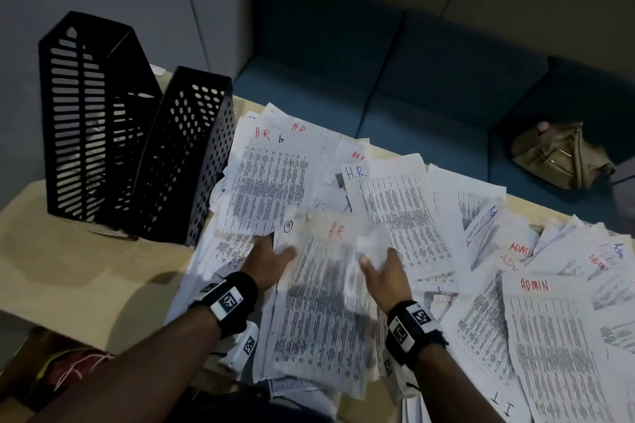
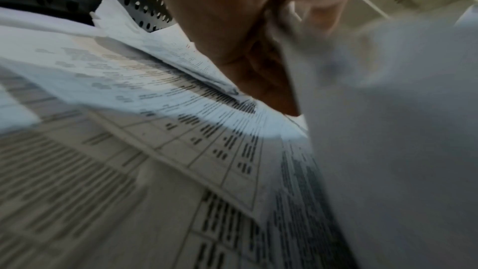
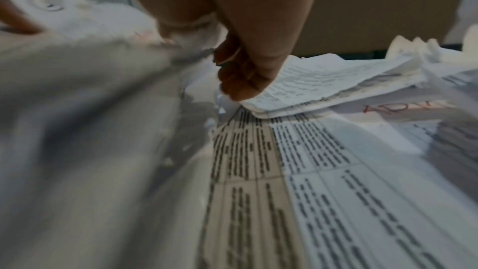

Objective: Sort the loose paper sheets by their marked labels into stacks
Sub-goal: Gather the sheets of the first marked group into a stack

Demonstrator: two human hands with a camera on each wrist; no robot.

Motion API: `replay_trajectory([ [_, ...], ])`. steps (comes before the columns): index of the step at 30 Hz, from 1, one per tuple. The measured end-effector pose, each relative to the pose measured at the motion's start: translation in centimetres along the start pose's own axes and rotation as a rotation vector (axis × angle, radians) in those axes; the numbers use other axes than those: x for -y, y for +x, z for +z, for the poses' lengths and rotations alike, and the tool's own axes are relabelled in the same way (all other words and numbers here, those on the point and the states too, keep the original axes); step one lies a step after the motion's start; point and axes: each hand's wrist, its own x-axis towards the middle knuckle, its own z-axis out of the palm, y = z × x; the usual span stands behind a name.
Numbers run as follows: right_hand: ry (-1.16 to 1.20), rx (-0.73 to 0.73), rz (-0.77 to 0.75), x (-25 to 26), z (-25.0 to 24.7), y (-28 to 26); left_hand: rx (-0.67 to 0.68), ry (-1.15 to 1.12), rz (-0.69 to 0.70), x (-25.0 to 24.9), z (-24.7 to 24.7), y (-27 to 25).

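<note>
Both hands hold one blurred sheet marked in red, seemingly "H.R", lifted a little above the loose pile that covers the table. The left hand pinches the sheet's left edge, thumb on top and fingers beneath; the right hand pinches the right edge the same way, and the right wrist view shows its fingers curled under the paper. So both hands are clamped on this sheet, one at each side.

Taking the perforated black file holder as the landmark: the held sheet hangs to the right of it and nearer the person. Sheets labelled "H.R" lie just beside the holder's right wall, on its far-right side; the sheets marked "ADMIN" lie well to the right of the holder, past the right hand.

To do this step well, I judge the label should be read first — the motion blur makes the red mark hard to confirm, and a corner number in a circle sits beside it. If it is H.R, the sheet belongs with the sheets next to the holder. Keep the sheet flat and taut between the two pinches so it does not drag neighbours along — thin paper clings. Lay it down square on its stack, label upward and at the same end as the others, then release one hand at a time.
</note>
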Motion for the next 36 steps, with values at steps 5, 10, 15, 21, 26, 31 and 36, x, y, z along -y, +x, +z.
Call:
replay_trajectory([
  [5, 0.367, -0.060, 0.017, 2.0, -0.6, 0.6, 0.092, -0.152, 0.067, -1.1, -0.2, -0.4],
  [10, 0.304, 0.003, 0.025, 1.4, 1.2, 0.5, 0.192, -0.027, 0.238, -1.8, 0.1, -0.2],
  [15, 0.077, -0.097, -0.187, 1.4, 0.3, 1.8, 0.175, -0.047, 0.237, -1.7, -0.1, 0.0],
  [21, -0.038, -0.060, -0.101, 2.5, -0.7, 3.1, 0.099, -0.067, 0.134, -1.2, 0.4, -0.8],
  [26, -0.428, -0.241, 0.019, -0.8, -4.3, 4.9, 0.228, 0.055, -0.032, 0.9, -0.1, -2.0],
  [31, -0.726, -0.009, 0.053, -3.2, -4.1, 3.7, 0.191, 0.078, -0.084, 1.6, -1.3, -2.2],
  [36, -0.612, 0.025, -0.049, -3.2, -3.1, 2.2, 0.028, 0.011, -0.159, 1.9, -2.3, -1.6],
])
